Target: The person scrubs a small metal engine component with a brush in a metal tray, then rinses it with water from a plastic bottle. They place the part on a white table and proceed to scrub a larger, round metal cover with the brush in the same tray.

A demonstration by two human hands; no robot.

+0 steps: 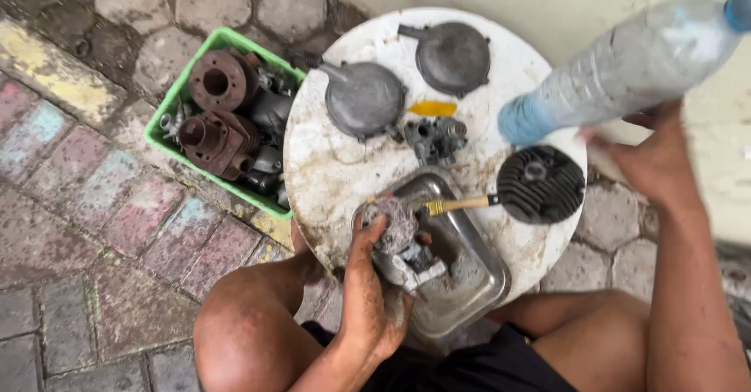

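Over a round white table (328, 173), stained and grimy; person seated, bare knees below its near edge. Left hand (371, 282) closed around a small metal carburettor (407, 263), fingers wrapped about its body, holding it over a steel tray (469, 282) at the table's near edge; a dirty greyish clump sits on top of the part, touching the fingertips. Brush (461, 203) with wooden handle and brass ferrule lies across the tray's far rim, its tip hidden against a black finned cylinder head (541, 183). Right hand (653, 153) raised at the right, gripping a clear plastic bottle (626, 67) tilted across the table's right side, blue cap up at the frame corner; fingers partly hidden behind the bottle. Farther back on the table: two grey round covers (366, 98) (454, 58), a second carburettor (436, 138), a yellow strip (432, 109) between them. Green crate (176, 102) on the paving to the left, touching the table, full of rusty engine parts (215, 118).
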